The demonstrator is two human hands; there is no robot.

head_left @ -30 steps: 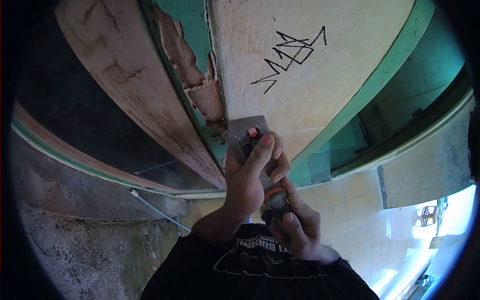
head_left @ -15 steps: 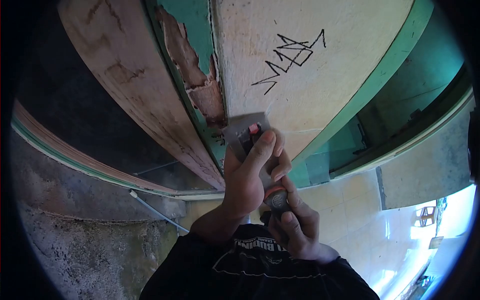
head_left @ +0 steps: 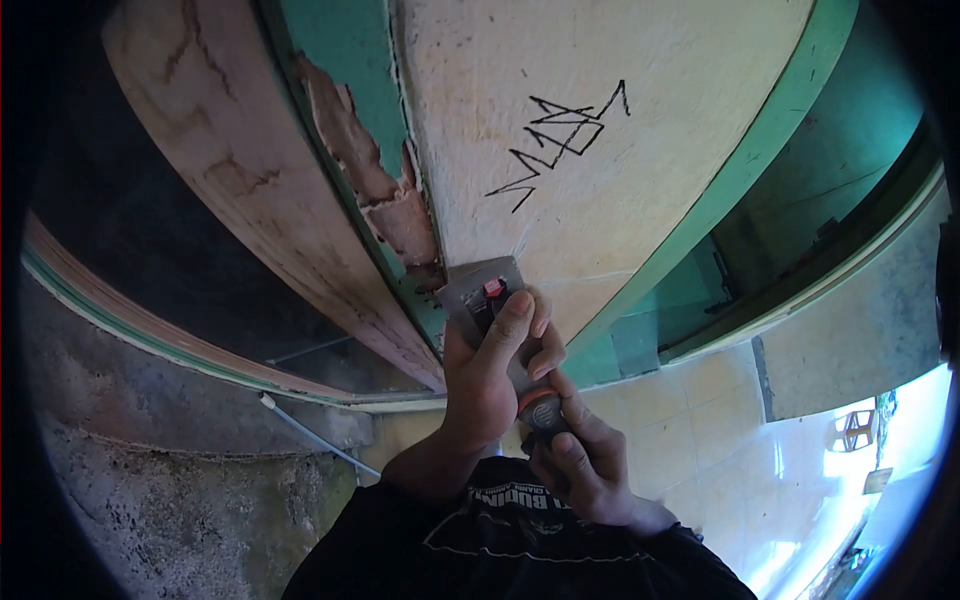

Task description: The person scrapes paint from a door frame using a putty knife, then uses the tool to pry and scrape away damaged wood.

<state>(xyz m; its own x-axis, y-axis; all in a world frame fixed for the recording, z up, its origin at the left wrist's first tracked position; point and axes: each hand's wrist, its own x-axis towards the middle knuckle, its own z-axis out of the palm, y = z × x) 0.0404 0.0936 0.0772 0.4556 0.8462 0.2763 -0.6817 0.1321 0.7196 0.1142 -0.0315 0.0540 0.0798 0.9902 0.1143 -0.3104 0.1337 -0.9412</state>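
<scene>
A putty knife (head_left: 462,293) with a wide grey metal blade and a red and black label is held in front of the wall. My left hand (head_left: 482,385) is closed on the blade, thumb across its front and fingers curled at its right side. Lower down, my right hand (head_left: 592,462) wraps the dark handle with an orange collar. The blade's top edge overlaps the foot of a broken strip (head_left: 400,225) where green paint has come away from brownish material. Parts of the blade are hidden behind my left fingers.
Black zigzag scribble (head_left: 570,130) marks the cream wall (head_left: 690,60). A green frame edge (head_left: 745,180) borders it on the right, a stained board (head_left: 235,180) on the left. A pale pipe (head_left: 315,430) crosses the lower left. Tiled floor (head_left: 700,440) shows below.
The putty knife and both hands appear slightly lower and further left. The wall and scribble have also shifted down and left in view. Both hands keep their grip.
</scene>
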